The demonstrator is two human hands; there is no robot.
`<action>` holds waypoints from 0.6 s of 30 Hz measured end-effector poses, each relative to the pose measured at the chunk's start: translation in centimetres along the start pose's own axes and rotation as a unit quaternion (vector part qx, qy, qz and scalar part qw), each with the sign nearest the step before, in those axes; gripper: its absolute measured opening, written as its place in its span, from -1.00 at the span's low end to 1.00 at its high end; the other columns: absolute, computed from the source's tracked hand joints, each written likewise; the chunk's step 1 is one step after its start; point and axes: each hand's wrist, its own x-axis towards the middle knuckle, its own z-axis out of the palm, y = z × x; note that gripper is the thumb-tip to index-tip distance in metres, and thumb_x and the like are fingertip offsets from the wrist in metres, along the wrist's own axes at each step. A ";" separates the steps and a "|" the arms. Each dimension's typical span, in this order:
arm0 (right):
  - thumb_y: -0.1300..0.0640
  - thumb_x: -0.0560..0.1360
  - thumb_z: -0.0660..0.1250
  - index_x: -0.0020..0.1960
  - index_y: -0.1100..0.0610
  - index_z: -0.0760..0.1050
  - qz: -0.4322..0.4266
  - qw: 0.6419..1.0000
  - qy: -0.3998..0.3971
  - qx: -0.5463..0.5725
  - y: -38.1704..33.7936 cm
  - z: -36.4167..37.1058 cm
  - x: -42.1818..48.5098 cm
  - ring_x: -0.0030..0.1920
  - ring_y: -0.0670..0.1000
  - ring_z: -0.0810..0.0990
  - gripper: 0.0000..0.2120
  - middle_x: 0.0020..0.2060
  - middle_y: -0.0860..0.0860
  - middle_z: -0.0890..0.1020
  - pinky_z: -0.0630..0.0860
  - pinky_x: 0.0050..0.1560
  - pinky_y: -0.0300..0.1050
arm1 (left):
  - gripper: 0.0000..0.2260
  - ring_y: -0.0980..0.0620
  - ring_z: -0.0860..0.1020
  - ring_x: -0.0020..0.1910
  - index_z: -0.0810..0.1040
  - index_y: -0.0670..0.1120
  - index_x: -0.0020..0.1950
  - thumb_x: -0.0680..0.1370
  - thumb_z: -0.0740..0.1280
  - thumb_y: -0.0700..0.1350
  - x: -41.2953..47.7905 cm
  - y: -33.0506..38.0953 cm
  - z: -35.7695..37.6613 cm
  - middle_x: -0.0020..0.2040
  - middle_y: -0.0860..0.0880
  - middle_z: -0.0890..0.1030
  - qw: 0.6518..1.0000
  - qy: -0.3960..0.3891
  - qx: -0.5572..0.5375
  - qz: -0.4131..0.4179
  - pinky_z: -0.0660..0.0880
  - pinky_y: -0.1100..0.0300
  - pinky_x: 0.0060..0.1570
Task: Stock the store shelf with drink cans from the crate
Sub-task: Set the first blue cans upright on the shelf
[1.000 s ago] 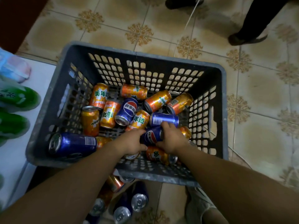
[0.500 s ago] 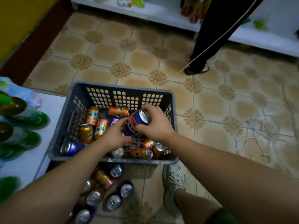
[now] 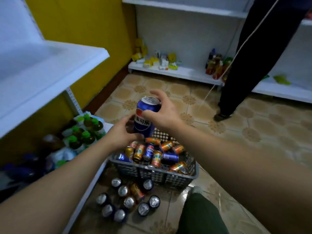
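We are holding a blue Pepsi can [image 3: 145, 118] near upright above the grey crate [image 3: 152, 173], our right hand [image 3: 163, 114] curling round its upper wall, our left hand [image 3: 120, 133] gripping its base. Smooth, stiff, probably full and heavy, it is calling for a mid-body wraparound grip.

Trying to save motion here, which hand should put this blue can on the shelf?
Probably left. The left hand grips the blue can low, on the side nearest the white shelf; the right hand would have to cross over.
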 end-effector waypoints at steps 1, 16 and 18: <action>-0.03 0.30 0.48 0.37 -0.19 0.28 -0.015 1.000 -0.006 0.006 -1.8 0.3 -0.5 0.20 0.07 0.51 -0.31 0.28 -0.01 0.48 0.55 0.16 0.09 | -0.30 0.08 0.51 0.12 0.23 0.00 0.48 0.43 0.46 -0.28 -1.5 0.8 -1.0 0.22 -0.01 0.48 1.000 0.012 0.004 0.007 0.44 0.35 -0.15; 0.14 0.40 0.44 0.39 -0.06 0.33 -0.220 0.959 -0.143 0.110 -23.5 10.2 -10.2 -0.01 -0.09 0.56 -0.40 0.16 -0.01 0.50 0.57 0.02 -0.12 | -0.46 0.10 0.58 0.04 0.37 0.02 0.33 0.42 0.47 -0.23 -24.8 4.6 -15.3 0.15 0.01 0.57 0.961 0.270 0.015 0.051 0.51 0.21 -0.03; 0.14 0.41 0.44 0.39 -0.04 0.34 -0.235 0.950 -0.172 0.114 -25.4 12.7 -12.0 -0.02 -0.10 0.55 -0.41 0.15 -0.03 0.49 0.57 0.02 -0.13 | -0.47 0.11 0.58 0.05 0.39 0.02 0.33 0.42 0.48 -0.21 -28.0 3.6 -16.9 0.15 0.03 0.57 0.952 0.304 0.019 0.036 0.52 0.23 -0.04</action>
